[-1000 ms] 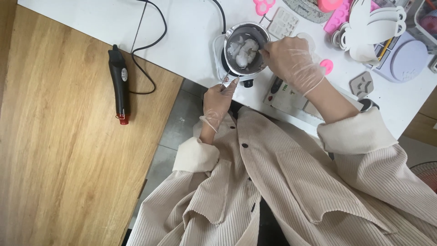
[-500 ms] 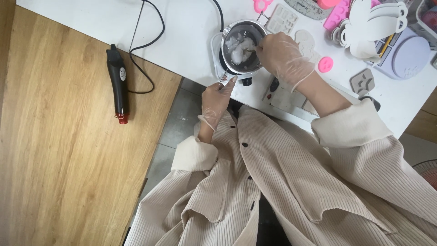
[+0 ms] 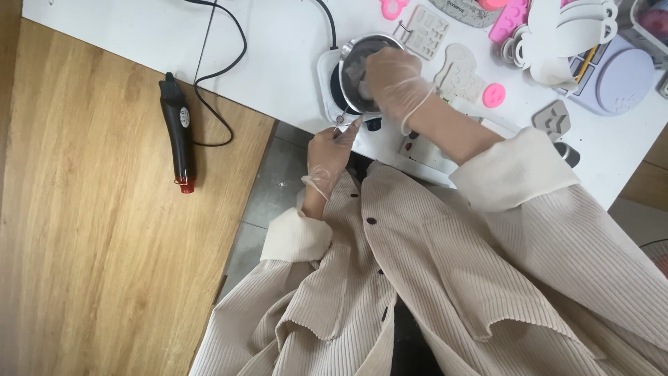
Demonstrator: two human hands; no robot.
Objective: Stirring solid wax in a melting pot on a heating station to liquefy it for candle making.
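Over the small hotplate (image 3: 327,83), my left hand (image 3: 330,150) pinches the metal pot (image 3: 362,59) handle; right hand (image 3: 393,76) closes around a stirrer, barely visible. I'd stir slowly, pot steadied.

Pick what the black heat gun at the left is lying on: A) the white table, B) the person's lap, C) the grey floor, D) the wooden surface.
D: the black heat gun lies on the wooden surface, with only its cord running up onto the white table.
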